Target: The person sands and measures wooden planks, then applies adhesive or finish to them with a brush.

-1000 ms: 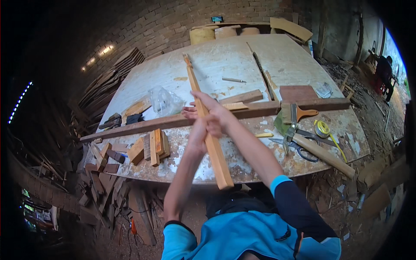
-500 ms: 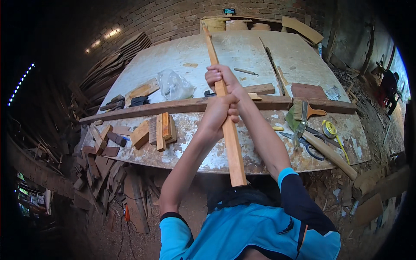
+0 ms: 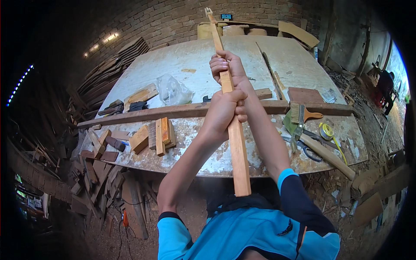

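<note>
A long, square-edged wooden stick [image 3: 239,158] slants up over the workbench, its near end by my waist and its notched far end rising in front of the brick wall. My left hand [image 3: 224,112] is wrapped round the middle of it. Farther along, my right hand [image 3: 228,68] also grips the stick, fingers curled over it. Both hands are above the bench, apart from its surface. Below them a long dark wooden beam [image 3: 173,112] lies across the bench.
Left on the bench [image 3: 190,151] are wood blocks [image 3: 162,135] and a clear plastic bag [image 3: 173,90]. At right lie a paintbrush [image 3: 305,113], scissors [image 3: 310,154], a yellow tape measure [image 3: 326,131] and a wooden-handled hammer [image 3: 327,156]. Scrap wood [image 3: 97,182] covers the floor at left.
The stick has shifted slightly right in view, its far end higher and its near end lower. Both hands keep their grip; the right one has risen a little.
</note>
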A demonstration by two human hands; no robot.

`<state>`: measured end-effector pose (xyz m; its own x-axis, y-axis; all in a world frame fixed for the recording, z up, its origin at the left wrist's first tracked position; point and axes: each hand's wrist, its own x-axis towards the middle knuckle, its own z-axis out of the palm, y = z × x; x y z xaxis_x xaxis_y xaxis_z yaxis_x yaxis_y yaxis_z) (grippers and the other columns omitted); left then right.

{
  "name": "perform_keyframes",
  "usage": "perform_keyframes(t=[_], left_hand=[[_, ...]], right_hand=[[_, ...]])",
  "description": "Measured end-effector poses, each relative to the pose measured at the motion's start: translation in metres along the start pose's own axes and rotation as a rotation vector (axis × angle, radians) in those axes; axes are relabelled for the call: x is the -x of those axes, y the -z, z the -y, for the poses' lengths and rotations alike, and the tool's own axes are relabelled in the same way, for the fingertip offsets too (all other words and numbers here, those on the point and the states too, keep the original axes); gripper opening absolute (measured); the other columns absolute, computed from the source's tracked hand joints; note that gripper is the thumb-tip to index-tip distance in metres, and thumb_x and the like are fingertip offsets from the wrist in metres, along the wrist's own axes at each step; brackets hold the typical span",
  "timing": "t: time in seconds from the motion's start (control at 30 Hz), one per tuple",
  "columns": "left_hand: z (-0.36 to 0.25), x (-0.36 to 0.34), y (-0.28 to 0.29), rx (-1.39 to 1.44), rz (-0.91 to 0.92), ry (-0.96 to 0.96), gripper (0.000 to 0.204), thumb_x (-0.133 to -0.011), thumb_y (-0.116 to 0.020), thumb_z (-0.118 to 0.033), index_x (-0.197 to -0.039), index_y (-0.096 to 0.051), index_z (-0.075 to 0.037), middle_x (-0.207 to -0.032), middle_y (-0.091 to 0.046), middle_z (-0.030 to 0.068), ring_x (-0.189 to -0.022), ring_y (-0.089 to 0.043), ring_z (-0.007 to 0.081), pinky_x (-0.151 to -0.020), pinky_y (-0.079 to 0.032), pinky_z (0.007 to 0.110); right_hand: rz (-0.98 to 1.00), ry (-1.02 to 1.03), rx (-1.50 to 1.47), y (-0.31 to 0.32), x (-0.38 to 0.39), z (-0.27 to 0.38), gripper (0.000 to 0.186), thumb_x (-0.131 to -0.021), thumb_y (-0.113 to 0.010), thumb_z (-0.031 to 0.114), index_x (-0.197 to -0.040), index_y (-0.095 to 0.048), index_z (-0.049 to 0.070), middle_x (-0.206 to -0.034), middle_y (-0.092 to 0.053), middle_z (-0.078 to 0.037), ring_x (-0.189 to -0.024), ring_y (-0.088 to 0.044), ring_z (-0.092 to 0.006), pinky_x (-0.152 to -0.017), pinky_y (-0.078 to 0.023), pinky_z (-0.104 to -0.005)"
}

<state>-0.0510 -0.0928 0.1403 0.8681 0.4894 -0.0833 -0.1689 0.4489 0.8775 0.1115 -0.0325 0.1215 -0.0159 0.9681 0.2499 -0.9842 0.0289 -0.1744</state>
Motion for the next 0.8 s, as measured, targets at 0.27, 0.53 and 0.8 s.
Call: perform_keyframes(t=[0.27,0.53,0.8], left_hand=[[-0.002,0.06,0.014,-0.014,-0.007,0.179,0.02,-0.085,-0.055,-0.006,-0.101,-0.044,-0.007,-0.059,-0.035,-0.0074,-0.039,-0.032,-0.0009,-0.033,-0.026,0.016],[-0.001,0.123,0.066,-0.258,0.028,0.4,0.025,-0.085,-0.053,-0.004,-0.107,-0.041,-0.006,-0.059,-0.04,-0.0026,-0.038,-0.034,0.0051,-0.035,-0.029,0.022],[0.052,0.135,0.138,-0.194,0.178,0.413,0.027,-0.083,-0.057,0.001,-0.103,-0.042,-0.006,-0.061,-0.043,-0.0005,-0.036,-0.036,0.0061,-0.032,-0.028,0.023]], right_hand=[[-0.152,0.302,-0.063,0.032,-0.035,0.016,0.025,-0.084,-0.058,0.023,-0.084,-0.041,0.005,-0.069,-0.046,-0.004,-0.052,-0.047,-0.0122,-0.046,-0.043,-0.0228],[-0.15,0.504,-0.082,0.078,-0.035,0.045,0.06,-0.089,-0.033,0.059,-0.091,-0.045,0.0,-0.079,-0.05,-0.009,-0.066,-0.05,-0.0199,-0.058,-0.047,-0.0322],[-0.024,0.597,0.07,0.087,-0.012,0.078,0.072,-0.091,-0.018,0.064,-0.103,-0.043,-0.003,-0.096,-0.052,-0.013,-0.079,-0.052,-0.0214,-0.065,-0.046,-0.032]])
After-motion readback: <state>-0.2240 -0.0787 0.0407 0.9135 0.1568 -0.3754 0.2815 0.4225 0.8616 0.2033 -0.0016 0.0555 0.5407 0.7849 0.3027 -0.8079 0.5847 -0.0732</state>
